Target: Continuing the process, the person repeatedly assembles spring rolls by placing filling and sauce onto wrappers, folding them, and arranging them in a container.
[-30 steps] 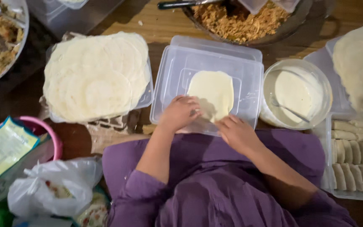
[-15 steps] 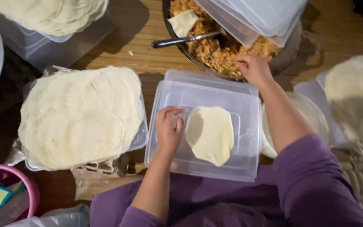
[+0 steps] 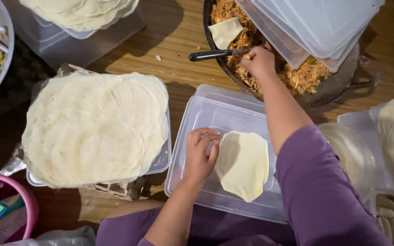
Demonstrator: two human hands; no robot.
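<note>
Left hand [image 3: 200,155] resting loosely curled on the left edge of a round dough wrapper [image 3: 243,164], wrapper lying on a clear plastic lid [image 3: 192,132] on the table [image 3: 178,41], stack of wrappers [image 3: 94,125] to the left, farther off right hand [image 3: 260,61] gripping a spoon handle [image 3: 213,55] in a pan of shredded filling [image 3: 306,77].

Bare desk [image 3: 178,41] shows in a strip running from the far middle toward the clear lid [image 3: 206,182], between the heaped wrapper tray [image 3: 160,159] on the left and the dark pan [image 3: 329,91] on the right. The right hand [image 3: 260,61] and its forearm cross the pan's near rim. Stacked clear lids [image 3: 324,27] cover the pan's far right side.
</note>
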